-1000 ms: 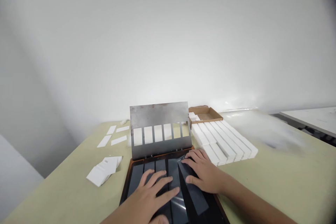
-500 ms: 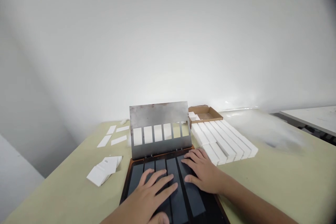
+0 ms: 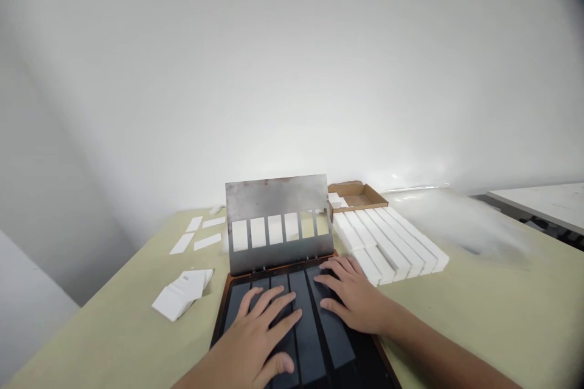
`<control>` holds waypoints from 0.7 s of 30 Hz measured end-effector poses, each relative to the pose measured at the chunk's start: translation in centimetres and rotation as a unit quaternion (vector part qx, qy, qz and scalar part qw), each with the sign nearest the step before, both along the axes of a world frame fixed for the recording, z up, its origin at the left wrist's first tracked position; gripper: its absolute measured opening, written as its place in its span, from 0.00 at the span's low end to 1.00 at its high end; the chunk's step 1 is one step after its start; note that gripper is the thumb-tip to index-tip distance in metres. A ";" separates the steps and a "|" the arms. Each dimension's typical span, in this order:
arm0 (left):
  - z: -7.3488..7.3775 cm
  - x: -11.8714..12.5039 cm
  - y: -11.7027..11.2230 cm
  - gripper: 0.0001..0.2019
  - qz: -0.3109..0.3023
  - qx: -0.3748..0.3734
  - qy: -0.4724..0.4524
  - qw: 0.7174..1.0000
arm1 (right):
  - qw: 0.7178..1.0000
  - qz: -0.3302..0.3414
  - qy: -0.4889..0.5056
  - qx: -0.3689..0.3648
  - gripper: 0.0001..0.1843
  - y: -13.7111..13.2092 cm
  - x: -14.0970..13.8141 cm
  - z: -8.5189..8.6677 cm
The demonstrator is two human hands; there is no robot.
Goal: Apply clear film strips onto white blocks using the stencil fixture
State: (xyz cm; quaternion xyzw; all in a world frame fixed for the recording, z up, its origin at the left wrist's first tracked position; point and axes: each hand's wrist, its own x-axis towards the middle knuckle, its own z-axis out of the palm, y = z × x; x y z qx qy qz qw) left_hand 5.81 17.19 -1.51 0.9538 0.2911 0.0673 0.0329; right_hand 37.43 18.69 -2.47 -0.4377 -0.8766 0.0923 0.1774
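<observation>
A dark tray with a brown rim [image 3: 218, 323] lies on the table in front of me, holding several dark grey strips [image 3: 310, 340] side by side. My left hand [image 3: 258, 334] lies flat on the left strips with fingers spread. My right hand [image 3: 353, 295] rests flat on the right strips, fingers stretched toward the hinge. A metal stencil plate [image 3: 276, 200] with a row of rectangular slots stands raised at the tray's far edge.
Rows of white blocks [image 3: 387, 243] lie right of the tray, with a shallow cardboard box [image 3: 358, 194] behind them. A fanned pile of white cards [image 3: 182, 293] sits to the left, loose white cards [image 3: 196, 234] farther back. A white wall rises behind the table.
The rightmost strip, tilted and skewed a second ago, now lies straight in the tray. Both hands slid slightly and press flat on the strips.
</observation>
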 end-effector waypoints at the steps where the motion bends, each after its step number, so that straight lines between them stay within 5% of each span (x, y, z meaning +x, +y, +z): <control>1: 0.0 0.0 0.0 0.29 0.004 -0.002 0.003 1.000 | 1.000 0.000 0.001 -0.001 0.23 0.0 0.0 0.0; 21: 0.0 -0.1 0.0 0.28 0.005 -0.003 0.001 1.000 | 0.999 -0.027 0.017 -0.029 0.23 0.0 -0.5 -0.4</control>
